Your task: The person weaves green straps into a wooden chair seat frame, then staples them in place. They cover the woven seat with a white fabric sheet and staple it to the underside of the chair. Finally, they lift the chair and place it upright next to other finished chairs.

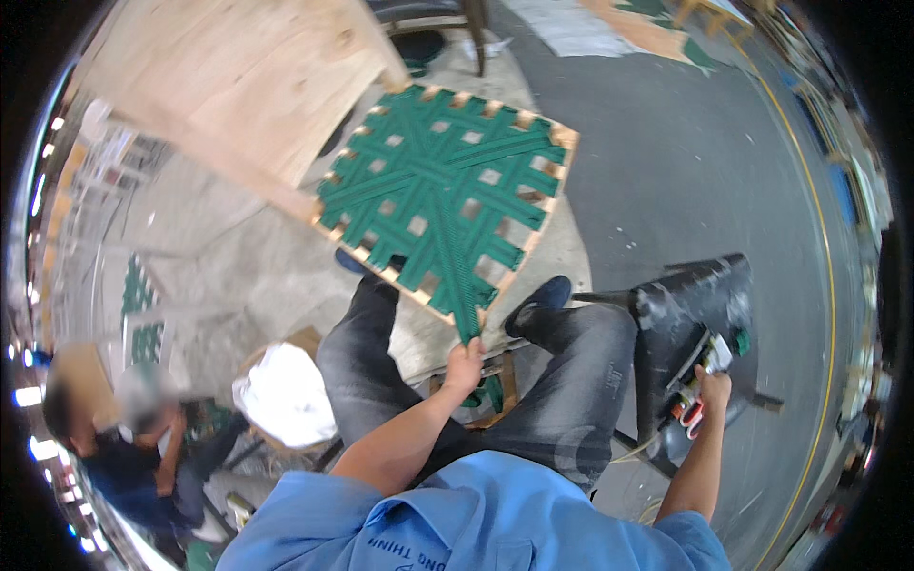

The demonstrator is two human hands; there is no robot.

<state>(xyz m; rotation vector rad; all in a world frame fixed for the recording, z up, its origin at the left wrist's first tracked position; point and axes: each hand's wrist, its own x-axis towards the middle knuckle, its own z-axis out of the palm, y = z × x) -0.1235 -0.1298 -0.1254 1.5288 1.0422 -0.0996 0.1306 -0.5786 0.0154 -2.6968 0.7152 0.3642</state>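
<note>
A wooden seat frame lies before my knees, covered with woven green webbing, some strips crossing diagonally. My left hand is closed on the loose end of a green webbing strap at the frame's near corner. Off to the right, my right hand grips what looks like a staple gun over a black chair seat. Red-handled scissors lie just beside that hand. The fingers of the right hand are partly hidden.
A large plywood panel stands at upper left, against the frame. A white bag sits left of my knee. Farther left, a person sits working. A thin hose runs near the black chair. A dark chair stands ahead.
</note>
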